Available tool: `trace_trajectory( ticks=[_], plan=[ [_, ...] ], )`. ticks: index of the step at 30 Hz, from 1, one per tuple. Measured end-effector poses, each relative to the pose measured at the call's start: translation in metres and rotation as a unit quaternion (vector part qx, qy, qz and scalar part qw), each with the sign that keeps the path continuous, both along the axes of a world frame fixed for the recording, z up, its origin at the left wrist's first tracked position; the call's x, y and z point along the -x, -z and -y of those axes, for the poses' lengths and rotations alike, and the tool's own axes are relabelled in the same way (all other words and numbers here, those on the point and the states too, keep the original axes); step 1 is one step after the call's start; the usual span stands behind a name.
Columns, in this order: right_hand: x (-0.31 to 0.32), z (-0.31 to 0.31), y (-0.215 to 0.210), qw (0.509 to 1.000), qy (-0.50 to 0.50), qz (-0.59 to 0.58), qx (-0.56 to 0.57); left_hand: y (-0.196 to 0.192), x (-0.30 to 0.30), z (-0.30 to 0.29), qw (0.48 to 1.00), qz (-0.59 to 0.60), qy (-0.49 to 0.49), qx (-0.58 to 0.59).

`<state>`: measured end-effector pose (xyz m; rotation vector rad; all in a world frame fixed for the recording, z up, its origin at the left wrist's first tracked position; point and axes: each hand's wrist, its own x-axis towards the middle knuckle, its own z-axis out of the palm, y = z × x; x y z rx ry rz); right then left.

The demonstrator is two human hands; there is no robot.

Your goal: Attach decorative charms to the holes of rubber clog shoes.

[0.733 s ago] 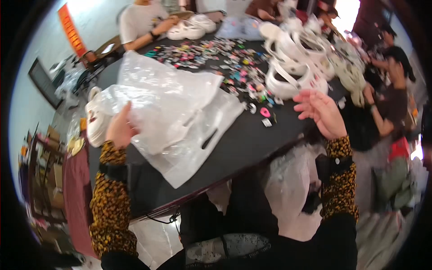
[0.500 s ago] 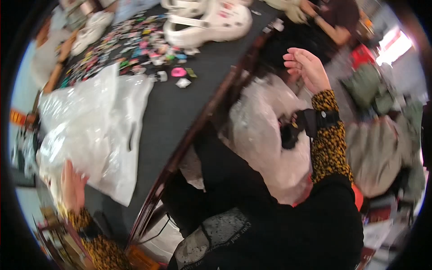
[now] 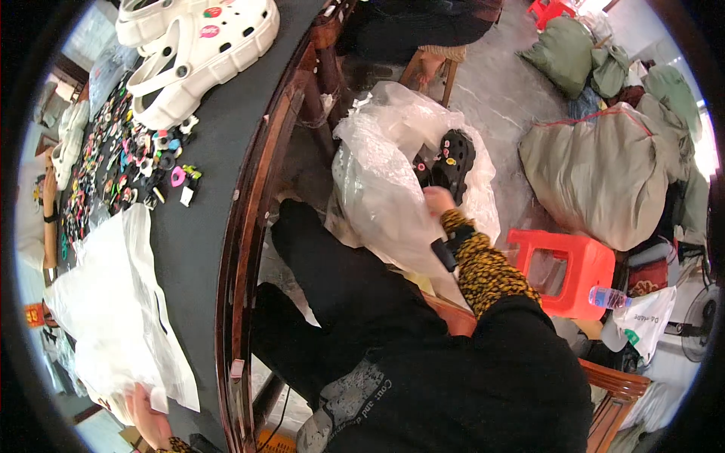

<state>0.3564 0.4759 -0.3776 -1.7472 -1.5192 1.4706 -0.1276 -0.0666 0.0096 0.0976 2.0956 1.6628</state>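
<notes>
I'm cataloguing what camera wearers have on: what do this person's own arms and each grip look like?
The right forearm sleeve is mottled yellow and black, with a black band near the wrist; the upper sleeve is plain black. The right grip and left grip are bare, without gloves. At the left wrist, only a little of a matching cuff shows.

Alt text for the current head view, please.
A person's right hand is at the mouth of a translucent bag holding black clogs; the left hand is by flat plastic bags on a black table with white clogs and small colorful pieces.
</notes>
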Motion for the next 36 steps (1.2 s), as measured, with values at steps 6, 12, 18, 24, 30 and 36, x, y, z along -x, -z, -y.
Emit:
trace_trajectory(
  ticks=[6, 12, 18, 24, 30, 36],
  plan=[
    [0.086, 0.048, 0.004, 0.925, -0.352, 0.075, -0.122, 0.015, -0.012, 0.015, 0.998, -0.026, 0.019, 0.046],
    [0.032, -0.016, 0.022, 0.954, -0.079, 0.087, -0.276, -0.007, -0.039, 0.012, 0.989, -0.070, 0.067, 0.108],
    [-0.031, -0.047, 0.027, 0.934, -0.022, 0.264, -0.242, -0.037, -0.082, -0.037, 0.898, -0.355, -0.004, 0.260],
    [-0.020, -0.025, 0.033, 0.911, -0.179, 0.371, -0.015, -0.033, -0.053, -0.033, 0.705, -0.593, -0.038, 0.387],
    [-0.027, -0.021, 0.038, 0.848, -0.241, 0.473, -0.019, -0.006, -0.060, -0.068, 0.738, -0.368, 0.219, 0.522],
    [-0.053, -0.041, 0.022, 0.875, -0.195, 0.441, -0.046, 0.001, -0.051, -0.066, 0.772, -0.328, 0.262, 0.477]
  ],
)
